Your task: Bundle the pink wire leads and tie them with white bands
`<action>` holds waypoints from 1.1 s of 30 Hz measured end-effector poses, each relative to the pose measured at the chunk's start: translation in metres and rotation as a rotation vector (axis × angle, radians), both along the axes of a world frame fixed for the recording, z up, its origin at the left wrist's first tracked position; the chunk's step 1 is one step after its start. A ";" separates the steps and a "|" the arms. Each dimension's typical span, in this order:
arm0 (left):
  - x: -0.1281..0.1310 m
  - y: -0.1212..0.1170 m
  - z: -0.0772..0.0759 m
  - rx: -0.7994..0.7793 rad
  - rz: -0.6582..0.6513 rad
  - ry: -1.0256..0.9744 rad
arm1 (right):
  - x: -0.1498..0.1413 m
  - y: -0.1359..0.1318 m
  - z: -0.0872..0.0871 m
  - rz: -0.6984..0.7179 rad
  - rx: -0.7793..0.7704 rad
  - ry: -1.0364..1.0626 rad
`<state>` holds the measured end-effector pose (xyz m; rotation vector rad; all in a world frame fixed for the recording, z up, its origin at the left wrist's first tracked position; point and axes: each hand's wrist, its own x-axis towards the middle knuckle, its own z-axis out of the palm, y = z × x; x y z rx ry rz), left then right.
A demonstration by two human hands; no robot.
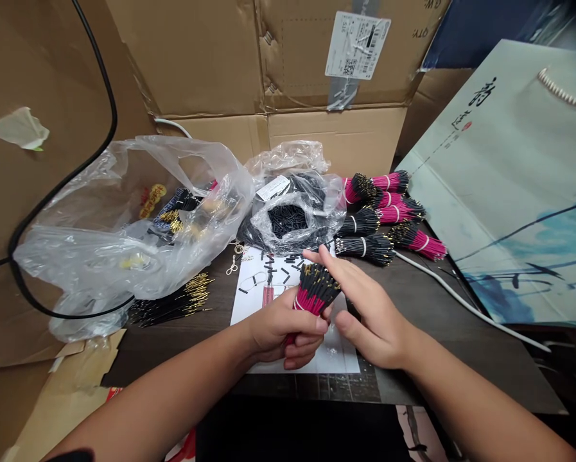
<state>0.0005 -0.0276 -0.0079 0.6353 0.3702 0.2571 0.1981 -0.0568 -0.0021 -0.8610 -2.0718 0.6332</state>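
My left hand [282, 327] is wrapped round a bundle of pink wires [313, 296] with black sleeved tips, held tilted over a white paper sheet [338, 356]. My right hand [365, 305] lies beside it with fingers stretched out, fingertips touching the bundle's tip end. Short black sleeve pieces [275, 266] are scattered on the paper. Several finished pink and black bundles [388, 218] lie behind, to the right.
A clear bag of black sleeves [292, 215] sits behind the paper. A large plastic bag [124, 224] holds parts on the left, with gold-tipped black wires [182, 301] beside it. Cardboard boxes [249, 64] stand behind; a paper gift bag [514, 186] leans at the right. A white cable [461, 301] crosses the table.
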 end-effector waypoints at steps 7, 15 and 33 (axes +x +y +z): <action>-0.003 0.004 0.004 -0.046 -0.273 -0.021 | 0.002 0.001 0.008 0.073 -0.059 0.109; 0.003 -0.003 -0.004 0.139 -0.086 0.006 | -0.003 0.003 -0.001 -0.129 -0.082 0.198; 0.006 -0.011 -0.002 0.702 0.311 0.416 | -0.009 -0.001 -0.007 -0.171 -0.127 0.131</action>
